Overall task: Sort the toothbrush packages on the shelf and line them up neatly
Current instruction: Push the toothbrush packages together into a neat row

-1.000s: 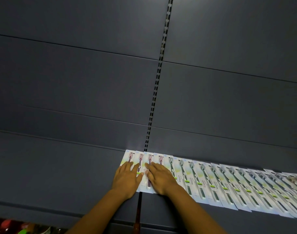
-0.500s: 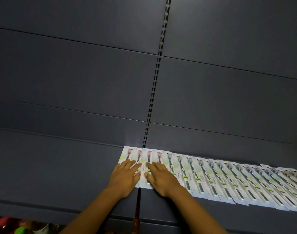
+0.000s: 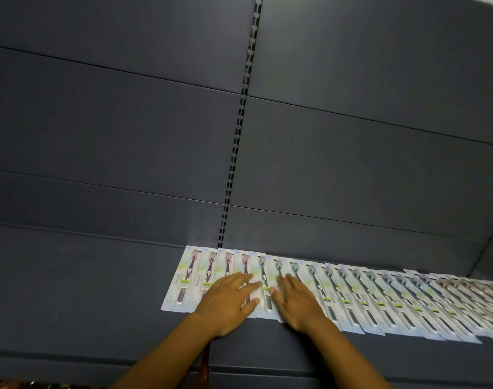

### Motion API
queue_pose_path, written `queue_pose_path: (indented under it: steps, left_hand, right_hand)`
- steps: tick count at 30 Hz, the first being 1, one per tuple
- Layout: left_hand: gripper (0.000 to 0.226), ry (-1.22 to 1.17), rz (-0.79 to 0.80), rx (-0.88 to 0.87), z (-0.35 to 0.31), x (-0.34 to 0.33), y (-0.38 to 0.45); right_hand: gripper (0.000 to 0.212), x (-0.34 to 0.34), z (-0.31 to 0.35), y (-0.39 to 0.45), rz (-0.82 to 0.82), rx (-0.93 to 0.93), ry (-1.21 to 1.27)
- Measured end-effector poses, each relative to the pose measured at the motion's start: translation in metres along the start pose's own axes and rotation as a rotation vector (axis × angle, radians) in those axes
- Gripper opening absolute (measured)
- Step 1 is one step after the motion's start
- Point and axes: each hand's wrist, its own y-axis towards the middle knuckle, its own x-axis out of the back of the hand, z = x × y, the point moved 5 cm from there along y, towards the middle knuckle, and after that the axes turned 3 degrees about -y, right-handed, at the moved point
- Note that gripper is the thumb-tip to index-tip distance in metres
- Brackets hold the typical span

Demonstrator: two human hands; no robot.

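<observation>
Dark grey panels fill most of what I see: a back wall [image 3: 99, 122] of horizontal slats, split by a slotted upright strip [image 3: 241, 113] that runs down to the shelf [image 3: 71, 290]. Along the rear half of that shelf lies a long row of toothbrush packages [image 3: 366, 299], flat on their backs, overlapping like shingles and running from just left of the upright strip out to the right edge of view. At the left end I count four packages with maroon brushes [image 3: 190, 273]; after them come packages with dark green brushes [image 3: 263, 276], and far right the brushes [image 3: 453, 284] look paler, though blur there keeps me from saying more. My left hand [image 3: 228, 301] lies flat with fingers extended and spread, pressing on the third and fourth maroon packages, gripping nothing. My right hand [image 3: 294, 301] lies the same way, fingers straight, resting on the first green packages just beside it; one green package shows in the gap between the two hands. Both forearms cross the shelf's front lip and hide part of it. Each card carries a lime-green label band and vertical grey lettering, too small for me to read. At the bottom left corner some blurred reddish items [image 3: 12, 384] sit below the shelf.
</observation>
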Motion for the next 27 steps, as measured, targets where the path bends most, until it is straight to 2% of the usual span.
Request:
queue_pose_path:
  steps: [2, 4, 5, 8, 10, 14, 19, 23, 27]
  left_hand:
    - [0.084, 0.025, 0.0, 0.009, -0.001, -0.004, 0.0]
    - [0.091, 0.031, -0.028, 0.017, 0.002, -0.004, -0.001]
    - [0.09, 0.024, -0.04, 0.021, 0.004, -0.003, -0.002]
    - [0.084, 0.024, -0.042, 0.025, 0.006, -0.001, -0.003]
    - [0.079, 0.024, -0.034, 0.036, 0.006, -0.002, -0.004]
    - [0.05, 0.043, -0.027, 0.049, 0.002, 0.0, -0.001]
    - [0.05, 0.062, -0.061, 0.049, -0.017, 0.009, 0.018]
    - [0.051, 0.01, -0.064, -0.01, -0.058, 0.0, 0.036]
    - [0.056, -0.006, 0.031, -0.096, -0.108, -0.025, 0.055]
  right_hand:
    - [0.07, -0.004, -0.006, 0.0, 0.009, -0.003, 0.006]
    - [0.083, -0.004, -0.007, 0.003, -0.001, 0.003, 0.003]
    - [0.087, -0.004, -0.007, 0.005, -0.009, 0.004, 0.001]
    - [0.069, -0.005, -0.007, 0.011, -0.019, 0.007, -0.011]
    - [0.067, -0.005, -0.008, 0.012, -0.001, 0.009, -0.018]
    - [0.067, -0.001, -0.008, 0.011, 0.015, 0.02, 0.049]
    - [0.061, 0.027, -0.029, -0.003, -0.117, 0.029, 0.086]
    - [0.062, 0.039, -0.074, -0.016, -0.099, -0.036, 0.02]
    - [0.062, 0.049, -0.123, -0.03, -0.054, -0.082, -0.023]
